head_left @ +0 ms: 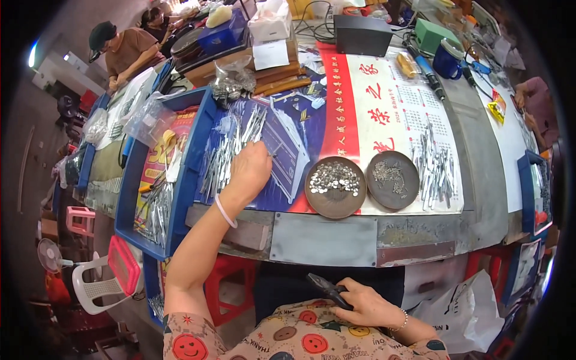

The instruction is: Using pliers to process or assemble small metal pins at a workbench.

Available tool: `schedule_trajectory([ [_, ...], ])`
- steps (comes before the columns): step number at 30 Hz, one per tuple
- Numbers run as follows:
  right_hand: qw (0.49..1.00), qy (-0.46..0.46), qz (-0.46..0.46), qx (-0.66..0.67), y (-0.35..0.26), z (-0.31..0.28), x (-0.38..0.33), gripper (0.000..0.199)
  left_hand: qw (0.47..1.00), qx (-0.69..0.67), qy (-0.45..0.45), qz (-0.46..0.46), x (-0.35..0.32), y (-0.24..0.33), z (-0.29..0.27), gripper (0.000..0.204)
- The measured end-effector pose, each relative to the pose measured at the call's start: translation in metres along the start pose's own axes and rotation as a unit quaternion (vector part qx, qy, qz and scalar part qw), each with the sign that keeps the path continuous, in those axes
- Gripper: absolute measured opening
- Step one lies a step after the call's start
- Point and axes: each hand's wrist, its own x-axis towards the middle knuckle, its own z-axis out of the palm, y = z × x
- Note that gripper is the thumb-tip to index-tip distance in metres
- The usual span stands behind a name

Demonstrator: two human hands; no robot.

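Observation:
My left hand (251, 171) reaches over a heap of slim silvery metal pieces (225, 153) on the left of the table. Its fingers are bent together among their right edge, and what they pinch, if anything, is hidden. Close to my body, below the table edge, my right hand (367, 305) is closed around dark-handled pliers (327, 290), their jaws pointing up and left. Between the hands and the far side stand two round brown dishes. The left dish (336, 210) holds small shiny discs, the right dish (393, 203) tiny metal parts.
More slim metal pieces (437, 171) lie at the right on a printed calendar sheet (372, 90). A blue tray (191, 162) with similar pieces stands at left. Farther back are a dark box (363, 36) and a blue mug (447, 60). Other people sit across and to the right.

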Motion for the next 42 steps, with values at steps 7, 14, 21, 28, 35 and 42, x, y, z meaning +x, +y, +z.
schedule_trajectory([
  [7, 0.989, 0.031, -0.127, -0.063, -0.009, -0.007, 0.022, 0.035, 0.957, -0.284, 0.033, -0.042, -0.038, 0.015, -0.055, 0.007],
  [14, 0.995, 0.036, -0.078, -0.041, -0.038, -0.008, 0.034, 0.034, 0.779, -0.621, 0.044, -0.071, -0.124, 0.040, -0.057, 0.028],
  [21, 0.985, 0.102, -0.081, -0.113, -0.080, -0.031, 0.064, 0.018, 0.762, -0.638, 0.105, 0.034, -0.156, 0.037, -0.024, 0.015],
  [28, 0.917, 0.172, -0.210, -0.292, -0.127, -0.051, 0.081, 0.025, 0.715, -0.688, 0.117, 0.047, -0.157, 0.027, -0.021, 0.012],
  [35, 0.917, 0.088, -0.129, -0.367, -0.148, -0.053, 0.109, 0.029, 0.715, -0.681, 0.145, 0.058, -0.150, 0.021, -0.014, 0.009],
  [42, 0.929, 0.059, -0.086, -0.354, -0.143, -0.048, 0.109, 0.027, 0.693, -0.706, 0.126, 0.075, -0.163, 0.023, -0.020, 0.009],
])
